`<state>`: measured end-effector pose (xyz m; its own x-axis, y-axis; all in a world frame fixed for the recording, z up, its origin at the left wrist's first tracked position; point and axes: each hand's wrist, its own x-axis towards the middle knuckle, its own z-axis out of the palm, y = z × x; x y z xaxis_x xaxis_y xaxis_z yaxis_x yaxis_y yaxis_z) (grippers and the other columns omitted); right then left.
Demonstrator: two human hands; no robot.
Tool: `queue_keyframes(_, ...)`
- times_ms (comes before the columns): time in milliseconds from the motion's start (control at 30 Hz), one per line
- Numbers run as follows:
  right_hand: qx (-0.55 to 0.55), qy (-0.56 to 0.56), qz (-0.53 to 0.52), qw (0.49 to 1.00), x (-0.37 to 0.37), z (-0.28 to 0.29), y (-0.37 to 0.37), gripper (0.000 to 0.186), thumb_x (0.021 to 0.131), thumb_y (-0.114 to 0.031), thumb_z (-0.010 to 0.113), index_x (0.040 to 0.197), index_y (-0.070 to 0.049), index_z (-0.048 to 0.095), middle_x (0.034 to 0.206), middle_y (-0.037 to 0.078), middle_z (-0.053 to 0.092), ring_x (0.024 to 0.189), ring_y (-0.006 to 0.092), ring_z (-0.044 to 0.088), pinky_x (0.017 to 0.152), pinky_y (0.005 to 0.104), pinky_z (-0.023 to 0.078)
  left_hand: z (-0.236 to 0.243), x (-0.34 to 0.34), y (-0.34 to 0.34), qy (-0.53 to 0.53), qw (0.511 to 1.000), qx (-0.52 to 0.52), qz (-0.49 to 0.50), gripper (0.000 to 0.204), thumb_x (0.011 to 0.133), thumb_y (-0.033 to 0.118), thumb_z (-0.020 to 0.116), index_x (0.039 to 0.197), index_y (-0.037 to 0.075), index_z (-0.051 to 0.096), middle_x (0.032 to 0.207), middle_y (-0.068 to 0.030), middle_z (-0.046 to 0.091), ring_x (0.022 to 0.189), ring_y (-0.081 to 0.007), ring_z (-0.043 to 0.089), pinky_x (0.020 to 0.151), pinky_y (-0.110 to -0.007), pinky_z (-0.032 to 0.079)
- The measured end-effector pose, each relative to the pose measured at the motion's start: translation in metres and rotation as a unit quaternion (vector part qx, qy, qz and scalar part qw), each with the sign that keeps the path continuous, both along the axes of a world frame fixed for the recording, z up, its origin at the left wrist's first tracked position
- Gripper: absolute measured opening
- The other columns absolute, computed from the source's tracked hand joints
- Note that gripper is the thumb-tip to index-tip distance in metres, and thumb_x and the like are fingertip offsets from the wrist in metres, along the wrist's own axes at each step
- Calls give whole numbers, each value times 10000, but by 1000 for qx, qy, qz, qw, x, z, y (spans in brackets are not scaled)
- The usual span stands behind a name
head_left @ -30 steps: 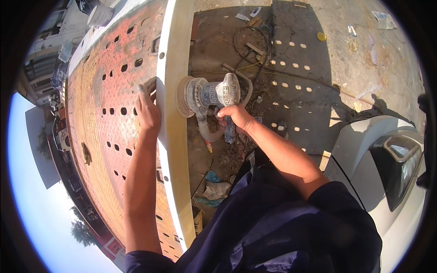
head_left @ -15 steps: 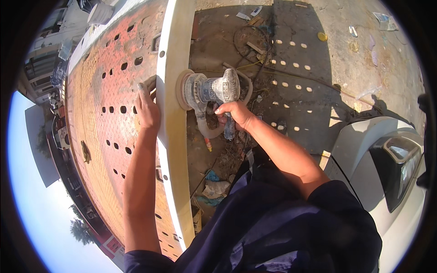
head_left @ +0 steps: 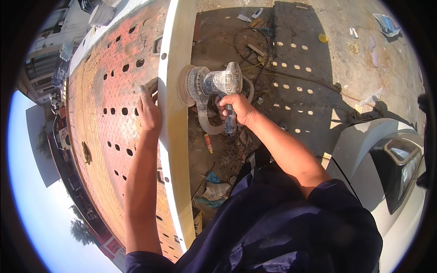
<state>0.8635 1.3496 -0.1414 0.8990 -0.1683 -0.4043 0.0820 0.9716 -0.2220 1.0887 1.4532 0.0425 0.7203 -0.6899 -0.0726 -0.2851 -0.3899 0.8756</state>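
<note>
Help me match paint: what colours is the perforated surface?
The perforated surface is red and tan, best in the head view.

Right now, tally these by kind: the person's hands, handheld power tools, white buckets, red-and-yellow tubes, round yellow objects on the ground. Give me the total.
Hands: 2 (left hand, right hand)
Power tools: 1 (dusty sander)
White bucket: 1
Red-and-yellow tube: 1
Round yellow object: 1
Total: 6
</note>
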Motion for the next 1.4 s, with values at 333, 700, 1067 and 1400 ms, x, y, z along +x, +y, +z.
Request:
queue_keyframes(333,-33,-9,42,999,-31,0,60,240,857,-144,683,1035,15,712,825,90,644,641,208,603,615,394,515,-5,6,7,16,1000,-8,10,701,1206,491,258,1411,-48,658,1363,-199,718,1215,-268,671,1089,-397,500)
queue_keyframes(700,-7,-2,6,1000,14,0,-51,63,870,-126,654,887,-71,630,761,15,542,647,141,515,633,359,461,-5,5,1,-9,1000,10,-4,680,1214,476,276,1407,-50,660,1339,-195,729,1200,-259,680,1086,-410,520)
queue_keyframes(1067,-43,22,19,999,13,14,-58,90,860,-106,726,864,-25,688,739,53,612,596,165,571,594,368,490,-12,10,9,-47,998,35,29,646,1219,433,322,1344,-80,693,1264,-196,763,1178,-265,688,1097,-388,500)
queue_keyframes(1400,-84,29,36,995,-23,18,42,187,829,-112,684,981,-6,702,760,83,634,589,194,585,581,369,499,-14,9,18,-109,994,0,-18,613,1223,392,316,1333,-69,705,1234,-196,776,1136,-266,702,1059,-392,517)
